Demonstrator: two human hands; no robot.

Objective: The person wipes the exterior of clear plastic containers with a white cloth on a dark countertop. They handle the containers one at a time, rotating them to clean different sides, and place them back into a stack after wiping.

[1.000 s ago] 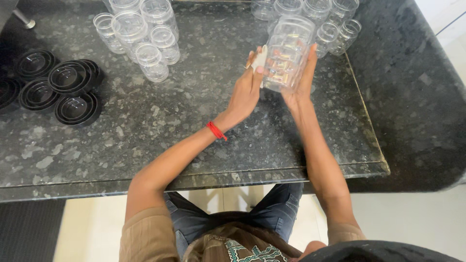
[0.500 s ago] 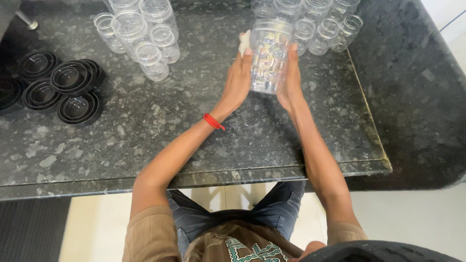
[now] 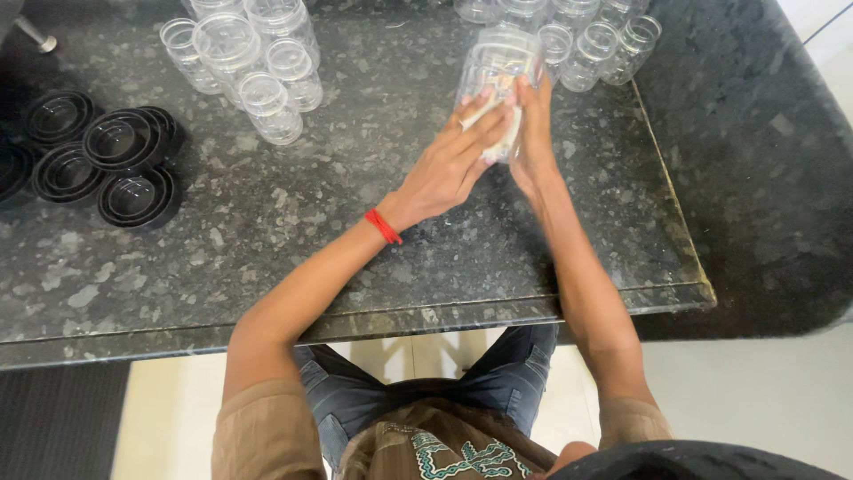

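Two hands meet on one clear plastic jar (image 3: pixel 499 67) in the head view, at about 12 o'clock on the dark granite counter (image 3: pixel 267 222). The left hand (image 3: pixel 449 164) lies flat, fingers stretched along the jar's side, pressing a small white cloth (image 3: pixel 498 120) against it. The right hand (image 3: pixel 533 133) wraps the jar from the 3 o'clock side. More clear jars (image 3: pixel 249 62) stand at 10 o'clock, black lids (image 3: pixel 98 156) at 9 o'clock.

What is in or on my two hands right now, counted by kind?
Clear ribbed plastic jar: 1
Small white wad, likely cloth: 1
Red thread wristband: 1
Total: 3
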